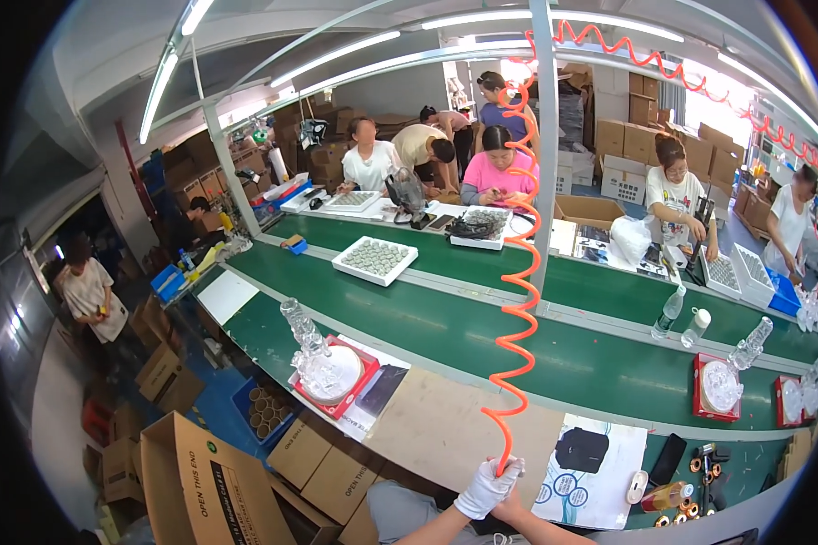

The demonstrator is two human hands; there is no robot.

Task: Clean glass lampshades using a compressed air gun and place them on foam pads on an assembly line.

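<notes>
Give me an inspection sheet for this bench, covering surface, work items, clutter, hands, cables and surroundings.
Surface: green bench, with a brown board laid on the near edge.
Job's things: orange coiled hose hanging from above, its lower end at the hands.
Clutter: red tray of clear plastic parts, black pouch on a printed sheet, small copper-coloured rings.
Hands: white-gloved left hand grips the hose end; right hand mostly hidden behind it, grip unclear.
Cables: nothing seen besides the hose.
Surroundings: cardboard boxes lower left, a white tray of parts on the far bench, people working beyond it.
</notes>
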